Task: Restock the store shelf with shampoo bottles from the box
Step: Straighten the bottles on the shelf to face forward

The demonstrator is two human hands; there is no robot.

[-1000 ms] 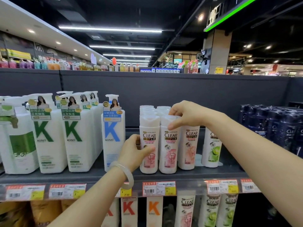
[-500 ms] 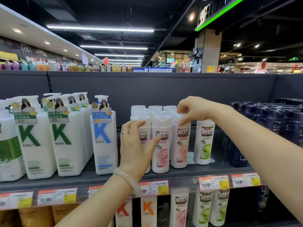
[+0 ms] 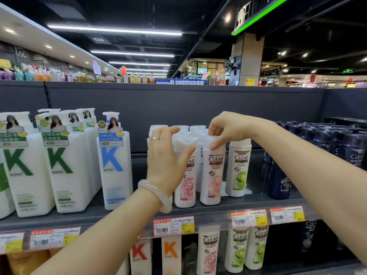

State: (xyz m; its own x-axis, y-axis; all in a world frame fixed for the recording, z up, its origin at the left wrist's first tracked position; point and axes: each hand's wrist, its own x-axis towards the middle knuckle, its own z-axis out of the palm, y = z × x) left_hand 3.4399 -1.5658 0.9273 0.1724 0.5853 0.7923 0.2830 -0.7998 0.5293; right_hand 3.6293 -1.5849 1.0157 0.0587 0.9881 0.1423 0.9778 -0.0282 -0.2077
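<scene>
Several white CLEAR shampoo bottles with pink labels stand in rows on the grey shelf [image 3: 119, 215]. My right hand [image 3: 228, 130] pinches the white cap of the right front pink bottle [image 3: 212, 175], which stands upright on the shelf. My left hand [image 3: 166, 161], with a ring and a pale bangle, wraps around the top of the left front pink bottle and hides most of it. Its thumb lies against the cap of the middle pink bottle [image 3: 185, 187]. The box is not in view.
A lime-label CLEAR bottle [image 3: 238, 171] stands just right of the pink ones. Tall white KONO pump bottles [image 3: 113, 165] fill the left of the shelf, and dark blue CLEAR bottles [image 3: 337, 143] the right. Price tags [image 3: 172, 227] line the shelf edge; more bottles stand below.
My left hand has risen from the left bottle's body to its cap. My right hand has shifted one bottle to the right and now pinches the right front pink bottle's cap.
</scene>
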